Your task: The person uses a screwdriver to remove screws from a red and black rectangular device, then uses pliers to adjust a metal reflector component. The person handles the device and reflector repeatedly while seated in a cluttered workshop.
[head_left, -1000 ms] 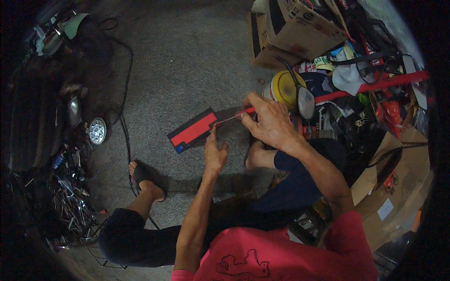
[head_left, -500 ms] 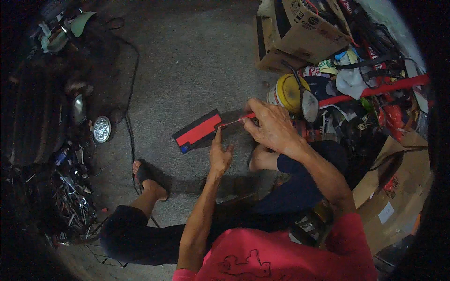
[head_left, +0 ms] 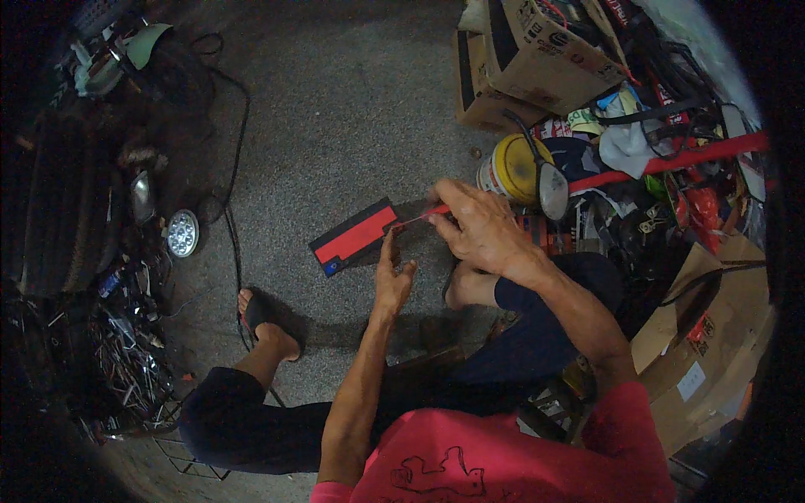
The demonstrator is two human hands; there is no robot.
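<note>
The right hand [head_left: 485,225] pinches a slim red-handled tool [head_left: 439,209] between thumb and fingertips, its shaft slanting toward 8 o'clock so that its end comes to the near corner of the red-and-black block [head_left: 355,239]; gripping it far back at the handle seems meant to leave the shaft free and the corner in view. That block lies at 11 o'clock of the left hand [head_left: 391,289], its long side running from 8 to 2 o'clock, perhaps angled so to face the tool; whether it rests on the floor [head_left: 285,159] or is held just above it, I cannot tell. The left index finger reaches up to the same corner, probably to steady block or shaft, with the thumb standing apart; the other fingers are hidden, so any grasp there cannot be told. As for pose, the left forearm rises almost straight from between 6 and 7 o'clock, while the right elbow is bent outward, that forearm coming in from between 4 and 5 o'clock, wrist turned palm down
</note>
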